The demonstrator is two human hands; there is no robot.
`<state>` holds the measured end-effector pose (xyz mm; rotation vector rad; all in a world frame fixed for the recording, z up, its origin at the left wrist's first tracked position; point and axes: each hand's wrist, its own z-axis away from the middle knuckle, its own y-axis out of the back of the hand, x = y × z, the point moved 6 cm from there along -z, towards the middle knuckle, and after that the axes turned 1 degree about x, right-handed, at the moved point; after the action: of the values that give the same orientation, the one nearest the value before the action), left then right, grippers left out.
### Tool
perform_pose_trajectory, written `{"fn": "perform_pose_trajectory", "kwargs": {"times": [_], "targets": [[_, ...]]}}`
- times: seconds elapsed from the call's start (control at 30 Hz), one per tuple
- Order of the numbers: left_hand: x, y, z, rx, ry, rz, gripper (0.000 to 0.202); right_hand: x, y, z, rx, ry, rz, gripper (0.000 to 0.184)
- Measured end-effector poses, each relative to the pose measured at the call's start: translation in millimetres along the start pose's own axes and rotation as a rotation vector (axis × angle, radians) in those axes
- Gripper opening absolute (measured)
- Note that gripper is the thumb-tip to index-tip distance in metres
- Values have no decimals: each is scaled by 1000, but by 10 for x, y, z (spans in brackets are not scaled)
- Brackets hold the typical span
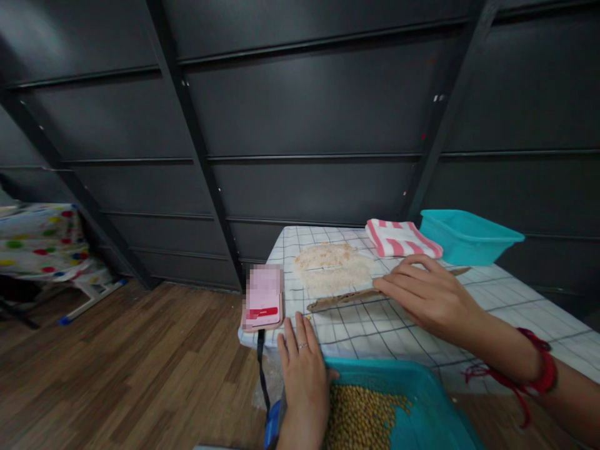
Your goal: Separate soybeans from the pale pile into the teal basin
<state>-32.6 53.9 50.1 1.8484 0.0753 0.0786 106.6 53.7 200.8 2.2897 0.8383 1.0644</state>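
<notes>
My left hand [302,369] lies flat with its fingers stretched out on the checked tablecloth [506,306], beside the rim of a teal tray [422,400] filled with tan beans [365,415]. My right hand [429,294] rests palm down, fingers extended, on a long flat brown stick [340,299] that lies across the cloth. Just beyond the stick are two pale piles of grain [330,265]. A pink phone [263,297] with a black cable lies at the table's left edge, close to my left fingertips.
A folded pink-and-white striped cloth [400,237] and an empty teal tub [466,234] sit at the table's far end. A dark panelled wall rises behind. Wooden floor spreads to the left, where a dotted cloth [40,240] covers a low frame.
</notes>
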Motion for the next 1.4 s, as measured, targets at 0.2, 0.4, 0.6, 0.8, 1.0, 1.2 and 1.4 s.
{"fn": "perform_pose_trajectory", "kwargs": {"times": [0.2,0.4,0.6,0.8,1.0,1.2,1.4], "targets": [[-1,-15,3,-11,-14,-14,87,-85,-26,-65,1,28,-30,21],[-6,-59,-6,-22,-15,-19,88,-77,107,-23,-27,42,-46,23],[-5,-85,-9,-36,-5,13,89,-6,211,99,-76,66,-10,26],[-5,-186,9,54,1,-31,90,14,162,127,13,10,9,20],[-2,-191,32,95,-18,-65,89,-23,91,80,38,-1,-87,20],[-3,-201,27,107,-8,-37,91,8,109,131,26,26,-137,17],[-12,-200,27,107,-5,-27,87,83,216,160,38,45,-170,19]]}}
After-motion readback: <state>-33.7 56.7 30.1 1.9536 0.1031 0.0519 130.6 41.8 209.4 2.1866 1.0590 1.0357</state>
